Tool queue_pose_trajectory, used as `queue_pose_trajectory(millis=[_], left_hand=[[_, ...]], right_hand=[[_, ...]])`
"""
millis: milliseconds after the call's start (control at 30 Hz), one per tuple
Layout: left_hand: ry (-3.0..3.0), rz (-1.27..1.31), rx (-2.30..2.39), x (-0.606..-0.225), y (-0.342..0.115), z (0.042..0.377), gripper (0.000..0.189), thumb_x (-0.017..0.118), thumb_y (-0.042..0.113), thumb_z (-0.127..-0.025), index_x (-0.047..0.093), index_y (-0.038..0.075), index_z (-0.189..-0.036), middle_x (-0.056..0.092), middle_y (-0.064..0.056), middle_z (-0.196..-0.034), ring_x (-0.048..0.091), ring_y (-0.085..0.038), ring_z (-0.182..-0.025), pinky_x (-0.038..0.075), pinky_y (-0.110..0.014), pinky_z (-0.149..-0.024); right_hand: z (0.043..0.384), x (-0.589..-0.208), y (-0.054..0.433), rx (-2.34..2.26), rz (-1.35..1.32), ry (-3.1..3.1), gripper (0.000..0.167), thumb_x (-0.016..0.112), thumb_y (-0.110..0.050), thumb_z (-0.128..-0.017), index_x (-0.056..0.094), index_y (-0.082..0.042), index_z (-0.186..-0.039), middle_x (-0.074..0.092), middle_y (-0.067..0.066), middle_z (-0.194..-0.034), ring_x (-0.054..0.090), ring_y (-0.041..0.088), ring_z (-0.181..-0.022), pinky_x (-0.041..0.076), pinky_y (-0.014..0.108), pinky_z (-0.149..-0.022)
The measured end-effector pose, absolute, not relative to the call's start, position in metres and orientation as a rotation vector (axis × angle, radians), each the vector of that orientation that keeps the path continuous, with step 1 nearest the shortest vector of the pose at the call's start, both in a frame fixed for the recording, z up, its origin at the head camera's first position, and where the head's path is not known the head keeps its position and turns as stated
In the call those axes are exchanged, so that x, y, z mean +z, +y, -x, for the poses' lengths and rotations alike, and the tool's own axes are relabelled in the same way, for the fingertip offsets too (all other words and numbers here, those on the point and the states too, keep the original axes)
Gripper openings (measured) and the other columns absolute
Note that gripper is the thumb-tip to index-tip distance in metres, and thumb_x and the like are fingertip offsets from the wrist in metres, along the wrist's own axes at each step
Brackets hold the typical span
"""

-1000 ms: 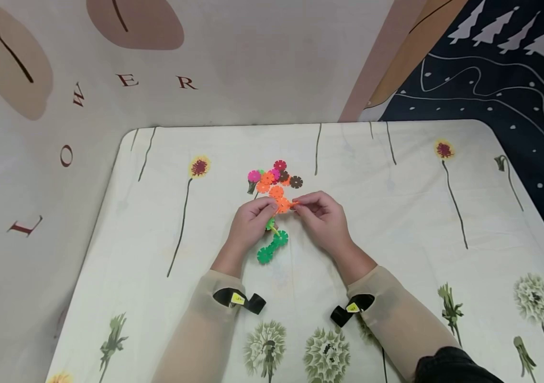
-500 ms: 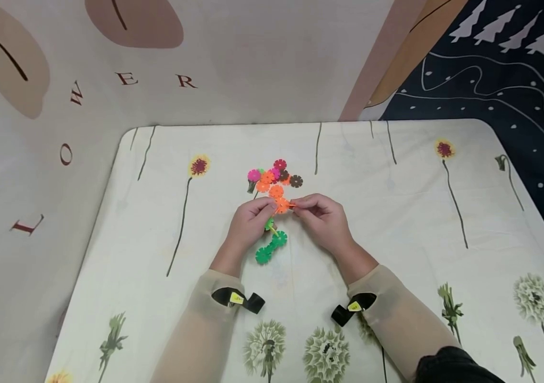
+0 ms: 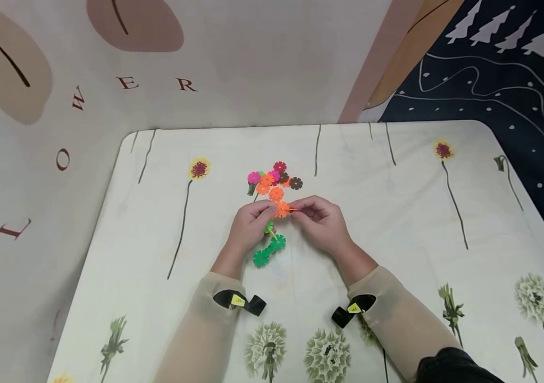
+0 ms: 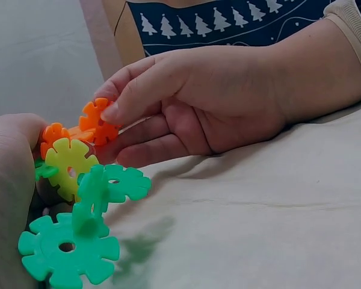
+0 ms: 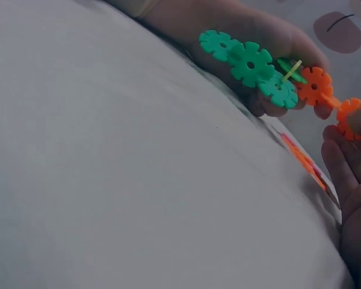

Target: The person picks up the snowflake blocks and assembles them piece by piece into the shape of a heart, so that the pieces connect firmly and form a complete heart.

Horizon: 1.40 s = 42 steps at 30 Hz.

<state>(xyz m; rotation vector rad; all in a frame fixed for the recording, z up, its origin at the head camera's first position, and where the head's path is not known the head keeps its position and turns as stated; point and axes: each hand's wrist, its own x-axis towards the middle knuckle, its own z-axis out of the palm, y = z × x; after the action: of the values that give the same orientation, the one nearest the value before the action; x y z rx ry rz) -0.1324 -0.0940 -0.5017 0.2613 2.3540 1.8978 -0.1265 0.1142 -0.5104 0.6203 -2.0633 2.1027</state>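
My left hand (image 3: 252, 222) grips a chain of slotted plastic snowflake discs between thumb and fingers. Several green discs (image 4: 42, 238) hang from it towards me, joined to a yellow disc (image 4: 61, 161). Farther along, an orange disc (image 5: 307, 93) sits at the left fingertips, slotted to a second orange piece. Thumb and fingers of my right hand (image 3: 323, 223) pinch the outermost orange disc (image 4: 94, 119), seen almost edge-on in the head view. All these orange pieces touch one another in the left wrist view. Part of the chain is hidden behind the left hand.
Just beyond the hands lies a loose group of discs: orange (image 3: 276, 193), magenta (image 3: 253, 177), red (image 3: 279, 166) and brown (image 3: 296, 183). They rest on a white cloth (image 3: 386, 213) printed with flowers. Fabric walls (image 3: 252, 96) rise behind and at the left.
Both hands stay nearly in place. The disc in the right fingers has turned more edge-on, and the green end of the chain has swung slightly left and nearer.
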Motion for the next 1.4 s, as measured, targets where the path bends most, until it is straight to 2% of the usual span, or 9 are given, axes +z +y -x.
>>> queue_pose_trajectory(millis=[167,333,500,600,700,867,1033,1200,1400], left_hand=[[2.349,-0.26,1.9,-0.502,-0.094,0.132,0.022,0.062,0.017,-0.108,0.077,0.006,-0.096,0.058,-0.005,-0.069,0.052,-0.021,-0.062,0.043,-0.028,-0.061],[2.351,-0.193,2.013,-0.503,-0.093,0.133,0.022,0.061,0.014,-0.107,0.077,0.001,-0.101,0.062,-0.006,-0.072,0.061,-0.015,-0.06,0.049,-0.026,-0.062],[2.301,-0.095,2.161,-0.503,-0.094,0.134,0.023,0.059,0.01,-0.106,0.076,-0.005,-0.102,0.059,-0.002,-0.064,0.063,-0.01,-0.055,0.05,-0.022,-0.059],[2.288,-0.106,2.189,-0.502,-0.093,0.135,0.022,0.059,0.008,-0.106,0.075,-0.007,-0.101,0.059,0.0,-0.063,0.062,-0.009,-0.055,0.049,-0.021,-0.057],[2.287,-0.124,2.191,-0.502,-0.092,0.135,0.022,0.059,0.007,-0.105,0.075,-0.007,-0.1,0.058,0.0,-0.063,0.06,-0.009,-0.054,0.047,-0.021,-0.056],[2.296,-0.14,2.174,-0.504,-0.09,0.134,0.021,0.059,0.006,-0.105,0.075,-0.006,-0.1,0.057,0.0,-0.065,0.06,-0.008,-0.055,0.048,-0.021,-0.056],[2.319,-0.147,2.16,-0.504,-0.09,0.134,0.021,0.059,0.007,-0.105,0.075,-0.006,-0.099,0.057,0.0,-0.067,0.061,-0.009,-0.056,0.05,-0.022,-0.058],[2.328,-0.153,2.156,-0.504,-0.091,0.133,0.02,0.061,0.008,-0.105,0.076,-0.004,-0.098,0.058,0.0,-0.065,0.06,-0.01,-0.057,0.048,-0.023,-0.059],[2.373,-0.195,2.096,-0.505,-0.091,0.132,0.022,0.063,0.013,-0.107,0.078,0.0,-0.099,0.065,-0.006,-0.07,0.057,-0.015,-0.063,0.046,-0.024,-0.06]], right_hand=[[0.127,-0.512,0.114,2.063,-0.616,-2.09,0.017,0.071,0.018,-0.092,0.073,0.01,-0.107,0.075,0.025,-0.107,0.074,0.015,-0.1,0.061,0.028,-0.088],[0.128,-0.511,0.114,1.786,-0.582,-2.331,0.026,0.066,0.01,-0.095,0.071,0.004,-0.12,0.073,0.017,-0.123,0.067,0.026,-0.121,0.054,0.038,-0.107],[0.129,-0.505,0.112,1.208,-0.777,-2.742,0.044,0.07,-0.017,-0.095,0.065,-0.006,-0.137,0.057,0.01,-0.154,0.03,0.03,-0.158,0.025,0.05,-0.128],[0.13,-0.502,0.111,0.944,-0.928,-2.855,0.051,0.069,-0.03,-0.097,0.061,-0.009,-0.143,0.045,0.01,-0.165,0.01,0.034,-0.163,0.012,0.054,-0.13],[0.129,-0.502,0.109,0.775,-0.975,-2.918,0.055,0.066,-0.038,-0.099,0.059,-0.013,-0.148,0.036,0.009,-0.171,0.002,0.038,-0.164,0.005,0.059,-0.13],[0.129,-0.505,0.109,0.675,-0.965,-2.957,0.059,0.064,-0.044,-0.101,0.057,-0.017,-0.153,0.031,0.005,-0.174,0.003,0.041,-0.163,0.001,0.065,-0.128],[0.13,-0.507,0.111,0.691,-0.956,-2.919,0.051,0.066,-0.039,-0.098,0.065,-0.014,-0.143,0.042,0.009,-0.165,0.017,0.042,-0.159,0.005,0.06,-0.129],[0.13,-0.507,0.11,0.704,-0.945,-2.896,0.05,0.068,-0.037,-0.097,0.068,-0.017,-0.142,0.048,0.012,-0.155,0.025,0.04,-0.154,0.012,0.056,-0.129],[0.129,-0.505,0.108,0.667,-0.941,-2.922,0.048,0.064,-0.046,-0.102,0.069,-0.024,-0.144,0.034,0.016,-0.169,0.01,0.044,-0.16,0.007,0.062,-0.128]])
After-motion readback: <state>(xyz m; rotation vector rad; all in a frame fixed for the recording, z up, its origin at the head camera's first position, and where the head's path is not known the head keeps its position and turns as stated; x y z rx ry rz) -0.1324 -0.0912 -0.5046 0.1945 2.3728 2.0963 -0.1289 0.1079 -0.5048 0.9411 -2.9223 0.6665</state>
